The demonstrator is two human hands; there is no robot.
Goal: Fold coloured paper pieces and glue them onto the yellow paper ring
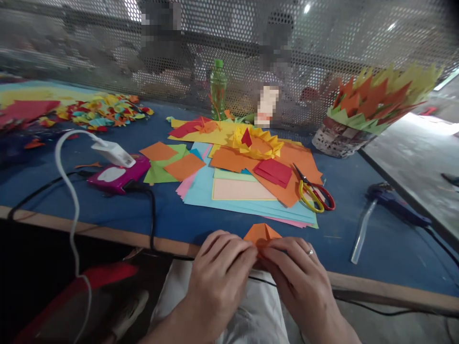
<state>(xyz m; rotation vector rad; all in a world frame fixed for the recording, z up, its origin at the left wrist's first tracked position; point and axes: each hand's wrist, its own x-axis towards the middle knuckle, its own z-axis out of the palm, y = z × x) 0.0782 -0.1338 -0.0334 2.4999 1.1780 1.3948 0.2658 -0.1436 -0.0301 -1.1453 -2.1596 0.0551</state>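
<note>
Between my two hands is a small piece of orange paper (263,233), partly folded, at the front edge of the blue table. My left hand (224,267) pinches its left side with the fingertips. On the right side, my right hand (299,267), with a ring on one finger, pinches it too. My fingers hide the lower part of the paper. Just beyond lies a stack of coloured sheets (244,190), blue, pink and orange. Red paper squares (273,172) and a ring of folded yellow paper points (258,143) rest on it.
Scissors (313,193) with yellow and red handles lie right of the stack. Further right are a glue gun (398,205) and a paper-petalled pot (344,136). A purple power strip (118,174) with cables sits left. A green bottle (218,91) stands by the perforated screen.
</note>
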